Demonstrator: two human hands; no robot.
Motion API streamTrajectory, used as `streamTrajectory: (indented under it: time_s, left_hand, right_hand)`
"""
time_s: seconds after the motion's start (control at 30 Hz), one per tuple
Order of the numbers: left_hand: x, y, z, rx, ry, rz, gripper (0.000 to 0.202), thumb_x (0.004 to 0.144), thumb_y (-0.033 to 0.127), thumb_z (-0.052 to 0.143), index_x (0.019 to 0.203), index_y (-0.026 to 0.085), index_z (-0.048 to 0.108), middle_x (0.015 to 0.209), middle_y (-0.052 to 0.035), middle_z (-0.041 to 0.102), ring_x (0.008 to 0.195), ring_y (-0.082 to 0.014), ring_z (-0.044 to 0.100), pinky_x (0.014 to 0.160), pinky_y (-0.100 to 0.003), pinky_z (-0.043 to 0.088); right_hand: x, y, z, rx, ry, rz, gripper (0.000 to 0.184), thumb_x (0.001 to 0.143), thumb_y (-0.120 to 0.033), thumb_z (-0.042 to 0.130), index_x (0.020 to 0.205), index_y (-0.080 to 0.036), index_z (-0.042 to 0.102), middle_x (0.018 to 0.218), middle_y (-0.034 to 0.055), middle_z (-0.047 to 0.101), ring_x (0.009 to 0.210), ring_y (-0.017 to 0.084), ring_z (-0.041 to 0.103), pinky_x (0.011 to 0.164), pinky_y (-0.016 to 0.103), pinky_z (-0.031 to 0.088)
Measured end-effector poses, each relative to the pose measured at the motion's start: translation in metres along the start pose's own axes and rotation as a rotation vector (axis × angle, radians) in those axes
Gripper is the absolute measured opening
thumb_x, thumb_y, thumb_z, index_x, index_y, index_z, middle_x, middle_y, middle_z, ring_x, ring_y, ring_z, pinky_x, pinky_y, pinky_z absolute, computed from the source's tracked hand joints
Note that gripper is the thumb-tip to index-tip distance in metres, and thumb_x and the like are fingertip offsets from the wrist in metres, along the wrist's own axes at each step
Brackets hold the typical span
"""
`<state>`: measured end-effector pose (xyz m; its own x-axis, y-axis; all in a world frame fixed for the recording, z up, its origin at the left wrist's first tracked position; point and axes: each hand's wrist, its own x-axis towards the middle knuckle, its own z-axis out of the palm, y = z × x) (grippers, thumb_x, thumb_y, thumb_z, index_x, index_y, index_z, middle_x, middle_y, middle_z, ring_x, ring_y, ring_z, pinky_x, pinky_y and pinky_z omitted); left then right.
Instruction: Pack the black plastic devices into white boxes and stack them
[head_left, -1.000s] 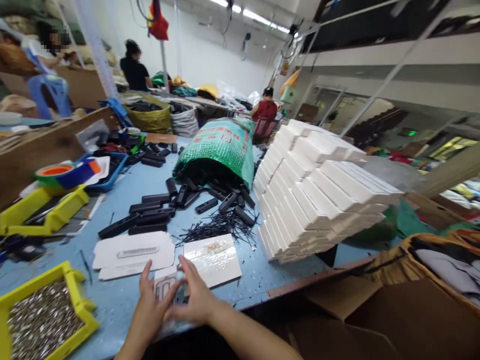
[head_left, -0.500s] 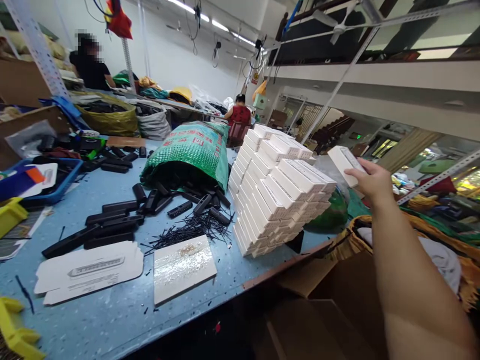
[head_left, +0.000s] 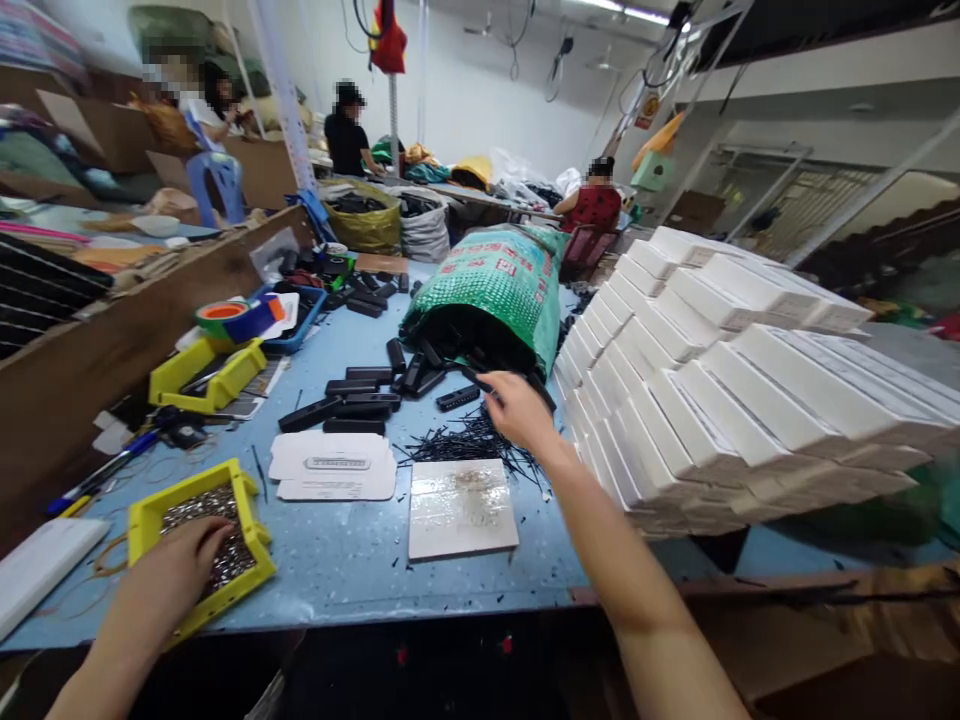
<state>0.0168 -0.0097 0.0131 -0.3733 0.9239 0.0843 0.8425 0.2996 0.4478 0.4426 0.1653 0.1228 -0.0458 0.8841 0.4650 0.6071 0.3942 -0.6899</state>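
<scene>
My left hand point(head_left: 180, 560) dips into a yellow bin point(head_left: 142, 525) of small shiny metal pieces point(head_left: 199, 515) that look like screws. Its fingertips are pinched together among them; what they hold is hidden. At the mouth of the green woven sack point(head_left: 487, 275), my right hand point(head_left: 517, 410) has its fingers closed on one end of a black plastic case point(head_left: 474, 376), mostly hidden by the hand. Several more black cases point(head_left: 360, 403) lie to its left. Below the hand are a heap of thin black strips point(head_left: 450, 440) and a white tile-like board point(head_left: 463, 520).
A tall stack of white boxes point(head_left: 675, 400) stands close on the right. A flattened printed carton point(head_left: 334, 465) lies beside the board. Farther left are a second yellow bin point(head_left: 206, 375), tape rolls point(head_left: 240, 315) and a wooden rail point(head_left: 150, 320). Other people sit or stand in the background.
The white box my right hand held by the stack is out of that hand, which has moved left to the black cases. My left hand has come into view at the yellow bin. The view has swung left.
</scene>
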Motion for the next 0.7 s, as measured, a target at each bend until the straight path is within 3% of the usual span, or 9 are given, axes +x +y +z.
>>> streamTrajectory:
  time_s: [0.07,0.1,0.2,0.3,0.4,0.47,0.57,0.63,0.7]
  left_hand:
    - [-0.013,0.014,-0.006,-0.141,0.041,-0.157,0.034,0.074,0.057,0.049,0.084,0.029,0.067,0.090,0.0018,0.072,0.091,-0.0305,0.066,0.085,-0.051,0.050]
    - [-0.021,0.021,-0.007,-0.272,0.043,-0.245,0.036,0.069,0.058,0.055,0.086,0.029,0.068,0.091,0.0020,0.072,0.092,-0.0304,0.066,0.085,-0.050,0.051]
    - [-0.047,0.044,0.005,-0.821,-0.009,-0.426,0.047,0.054,0.056,0.073,0.086,0.021,0.070,0.087,-0.0043,0.074,0.088,-0.0287,0.068,0.084,-0.043,0.054]
    - [-0.066,0.073,0.029,-1.199,-0.058,-0.513,0.052,0.048,0.050,0.083,0.084,0.015,0.069,0.078,-0.0062,0.072,0.077,-0.0225,0.068,0.079,-0.036,0.056]
    - [-0.067,0.105,0.051,-1.395,-0.150,-0.513,0.046,0.052,0.045,0.084,0.082,0.014,0.069,0.074,-0.0053,0.071,0.072,-0.0170,0.066,0.076,-0.031,0.055]
    - [-0.060,0.122,0.062,-1.460,-0.195,-0.475,0.042,0.056,0.043,0.083,0.083,0.014,0.069,0.074,-0.0051,0.070,0.071,-0.0152,0.065,0.076,-0.030,0.054]
    - [-0.049,0.137,0.074,-1.484,-0.204,-0.424,0.038,0.059,0.041,0.081,0.083,0.014,0.071,0.076,-0.0049,0.069,0.072,-0.0141,0.064,0.077,-0.030,0.053]
    - [-0.046,0.140,0.079,-1.472,-0.211,-0.393,0.036,0.061,0.040,0.080,0.084,0.015,0.071,0.078,-0.0045,0.069,0.072,-0.0135,0.063,0.078,-0.030,0.052]
    - [-0.046,0.140,0.081,-1.451,-0.227,-0.361,0.034,0.062,0.039,0.079,0.085,0.015,0.072,0.078,-0.0039,0.068,0.072,-0.0130,0.062,0.077,-0.029,0.052]
  right_hand:
    - [0.018,0.025,0.070,-0.070,-0.216,0.050,0.026,0.079,-0.008,0.064,0.105,-0.009,0.066,0.119,0.0139,0.062,0.116,0.023,0.056,0.099,0.043,0.045]
    - [0.026,0.037,0.093,-0.117,-0.290,0.085,0.034,0.076,-0.002,0.062,0.110,-0.008,0.064,0.124,0.0173,0.059,0.120,0.027,0.052,0.102,0.046,0.041]
    - [0.042,0.067,0.126,-0.223,-0.432,0.157,0.043,0.071,0.004,0.057,0.113,-0.005,0.063,0.126,0.0231,0.055,0.126,0.035,0.043,0.106,0.054,0.030]
    - [0.042,0.082,0.131,-0.254,-0.502,0.159,0.033,0.070,-0.002,0.062,0.103,-0.005,0.064,0.117,0.0238,0.057,0.120,0.035,0.046,0.105,0.053,0.029]
    - [0.017,0.080,0.132,-0.203,-0.519,0.134,0.027,0.078,-0.013,0.060,0.104,-0.008,0.062,0.112,0.0177,0.058,0.108,0.027,0.055,0.099,0.044,0.039]
    - [-0.013,0.075,0.129,-0.097,-0.485,0.128,0.032,0.082,-0.022,0.058,0.112,-0.013,0.059,0.115,0.0132,0.056,0.101,0.022,0.058,0.091,0.039,0.046]
    - [-0.070,0.070,0.116,0.199,-0.410,0.148,0.046,0.072,-0.027,0.068,0.117,-0.019,0.059,0.124,0.0106,0.052,0.098,0.021,0.060,0.085,0.037,0.051]
    - [-0.103,0.070,0.105,0.284,-0.441,0.177,0.047,0.066,-0.023,0.070,0.113,-0.021,0.064,0.120,0.0088,0.057,0.100,0.023,0.060,0.090,0.041,0.048]
    - [-0.125,0.071,0.093,0.225,-0.523,0.195,0.044,0.064,-0.019,0.069,0.107,-0.022,0.067,0.109,0.0069,0.062,0.101,0.025,0.058,0.094,0.045,0.044]
